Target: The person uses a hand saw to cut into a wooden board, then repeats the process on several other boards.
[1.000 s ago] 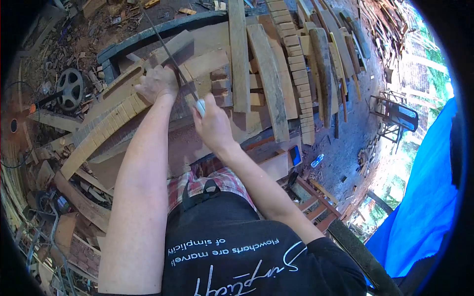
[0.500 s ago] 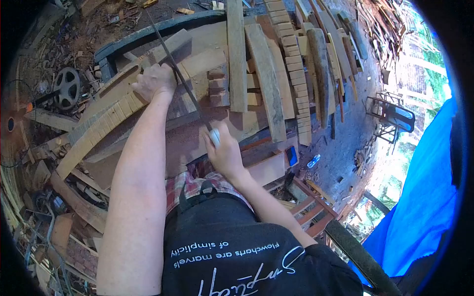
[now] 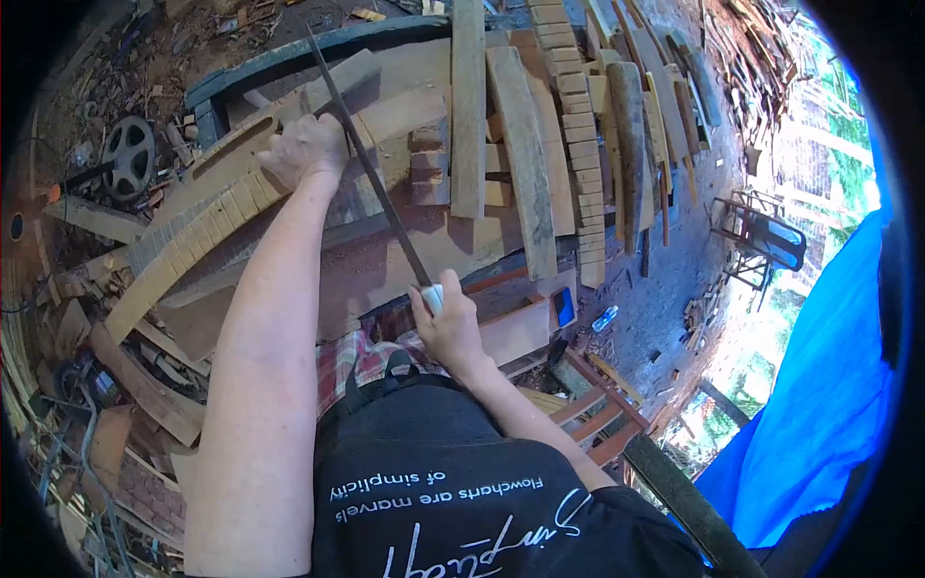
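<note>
My right hand (image 3: 449,323) is wrapped round the pale handle of a long, narrow saw (image 3: 381,188), whose dark blade runs up and left past my other hand. My left hand (image 3: 305,152) presses down on a curved wooden piece (image 3: 207,229) marked with many crosswise cuts, its fingers closed over the upper end. The blade lies just right of my left knuckles, across the wood. Beneath it is a brown work board (image 3: 405,252). Where blade and wood meet is partly hidden by my left hand.
Long planks (image 3: 468,116) and a notched curved strip (image 3: 581,144) lie to the right. A black chair (image 3: 761,236) stands farther right, near a blue tarp (image 3: 819,385). A wheel (image 3: 128,157) and scrap wood are at the left.
My right hand has drawn the saw down and to the right, towards my body. My left hand has stayed on the curved wood. The view has shifted slightly.
</note>
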Demonstrator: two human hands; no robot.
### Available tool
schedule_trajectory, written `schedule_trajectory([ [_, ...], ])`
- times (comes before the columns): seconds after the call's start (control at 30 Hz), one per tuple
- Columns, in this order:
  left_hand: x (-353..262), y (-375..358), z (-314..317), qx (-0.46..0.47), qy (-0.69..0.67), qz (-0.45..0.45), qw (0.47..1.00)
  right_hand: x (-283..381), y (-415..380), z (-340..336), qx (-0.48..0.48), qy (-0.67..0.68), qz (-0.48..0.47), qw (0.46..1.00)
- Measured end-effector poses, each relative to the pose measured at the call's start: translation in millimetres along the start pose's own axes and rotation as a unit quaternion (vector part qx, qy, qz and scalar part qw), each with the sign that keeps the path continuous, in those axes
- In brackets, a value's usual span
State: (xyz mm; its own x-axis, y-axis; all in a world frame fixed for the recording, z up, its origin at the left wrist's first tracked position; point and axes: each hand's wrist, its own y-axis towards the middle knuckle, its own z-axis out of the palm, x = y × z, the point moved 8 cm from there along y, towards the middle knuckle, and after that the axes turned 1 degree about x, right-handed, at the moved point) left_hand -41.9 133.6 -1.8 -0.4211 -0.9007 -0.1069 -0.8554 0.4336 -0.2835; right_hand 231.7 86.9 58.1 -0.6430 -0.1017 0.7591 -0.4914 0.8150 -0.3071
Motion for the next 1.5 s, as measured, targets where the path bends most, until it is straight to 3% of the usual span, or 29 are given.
schedule_trajectory([
  [0.2, -1.1, 7.0, 8.1, 0.023, 0.022, 0.018, 0.999, 30.2, 86.4, 17.3, -0.018, -0.034, -0.06, 0.997],
  [0.43, -0.6, 0.3, 1.0, 0.029, 0.01, 0.004, 1.0, 1.2, 1.2, -2.9, 0.013, -0.003, 0.0, 1.0],
  [0.53, -4.1, 3.3, 5.1, 0.005, 0.02, 0.019, 1.0, 21.7, 65.5, 17.7, -0.016, 0.011, -0.055, 0.998],
  [0.63, -1.7, 4.4, 1.5, -0.001, 0.038, 0.019, 0.999, 23.9, 80.9, 19.2, -0.007, 0.016, -0.045, 0.999],
  [0.83, -3.7, 2.5, -0.1, 0.006, 0.036, 0.014, 0.999, -5.3, 1.4, -3.8, 0.018, -0.01, 0.005, 1.0],
  [0.97, -2.8, 1.9, 2.0, -0.014, 0.036, 0.016, 0.999, 21.1, 65.0, 15.1, -0.021, -0.02, -0.046, 0.998],
  [1.03, -1.8, -0.5, -1.7, -0.003, 0.042, 0.016, 0.999, 30.6, 83.7, 19.3, -0.019, -0.097, -0.056, 0.994],
  [1.17, -4.9, -0.7, -4.4, -0.005, 0.043, 0.014, 0.999, 10.8, 28.0, 3.3, -0.016, -0.011, -0.052, 0.998],
  [1.27, -3.5, 0.8, -1.5, -0.032, 0.021, 0.011, 0.999, -0.6, 16.6, 3.2, -0.001, -0.045, -0.029, 0.999],
  [1.37, -3.8, 2.2, 0.9, 0.001, 0.05, 0.008, 0.999, 26.1, 74.1, 18.9, -0.017, -0.027, -0.037, 0.999],
  [1.5, -2.7, 3.5, 3.1, -0.006, 0.047, 0.014, 0.999, 27.4, 73.8, 14.6, -0.033, -0.036, -0.052, 0.997],
])
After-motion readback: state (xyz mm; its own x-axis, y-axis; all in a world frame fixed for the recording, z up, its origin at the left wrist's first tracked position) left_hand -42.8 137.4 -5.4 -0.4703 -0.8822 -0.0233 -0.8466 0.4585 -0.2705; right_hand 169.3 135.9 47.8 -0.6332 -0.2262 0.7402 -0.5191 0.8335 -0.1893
